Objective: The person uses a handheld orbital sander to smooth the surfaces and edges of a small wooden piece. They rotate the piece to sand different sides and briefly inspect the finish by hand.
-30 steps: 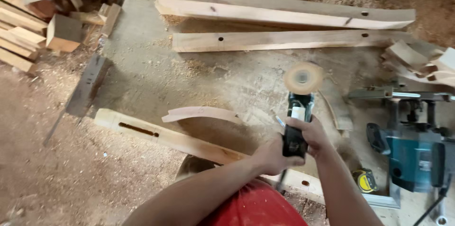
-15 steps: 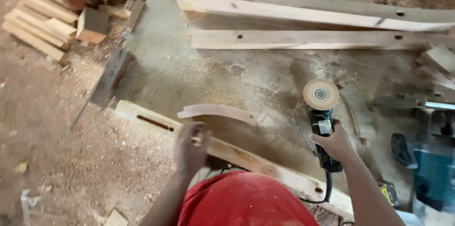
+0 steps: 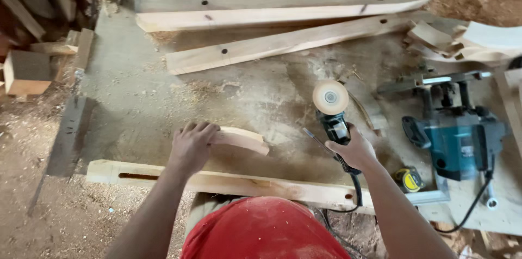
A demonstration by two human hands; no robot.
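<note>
Both arms reach forward and down from a red top over a dusty workbench. Three long pale boards lie across its far side, drilled with small holes: two close together at the back, one angled just in front of them. A fourth long piece, a slotted rail, runs along the near edge under the forearms. At the right sits one blue-green power tool, well apart from both hands, with a heap of curved offcuts behind it.

The left hand lies palm down, fingers curled over the left end of one short curved wooden piece; that piece rests flat on the bench just beyond the rail. The right hand is wrapped tight around the dark body of one angle grinder, its round sanding disc pointing away, near the curved piece but not touching it. One cord trails from the grinder toward the near edge. One small yellow tape measure lies just beside the right wrist.
</note>
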